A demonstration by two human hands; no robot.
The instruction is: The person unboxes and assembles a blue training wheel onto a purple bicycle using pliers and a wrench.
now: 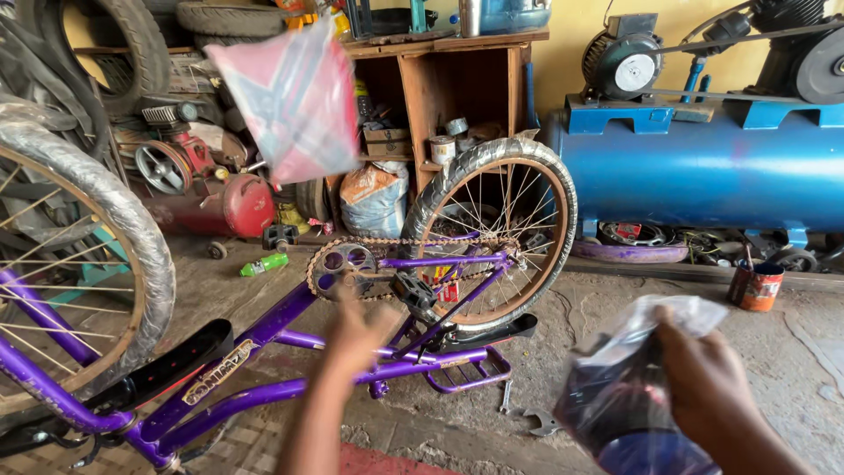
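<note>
A purple bicycle [290, 339] lies upside down on the concrete floor, its rear wheel [492, 237] and chain ring [345, 264] raised. My left hand [356, 339] is blurred above the frame, fingers apart, holding nothing. A pink and blue plastic bag [294, 101] hangs in the air above it, touching nothing. At the lower right my right hand [703, 378] grips a clear plastic wrapper [633, 387] around a dark, blue-bottomed object.
A spanner [541, 422] lies on the floor by the rear rack [466, 369]. A blue compressor tank [703, 167] stands at the right, a paint tin [760, 286] before it. Behind are a wooden shelf [440, 105], a red compressor [220, 202], tyres and a green bottle [264, 264].
</note>
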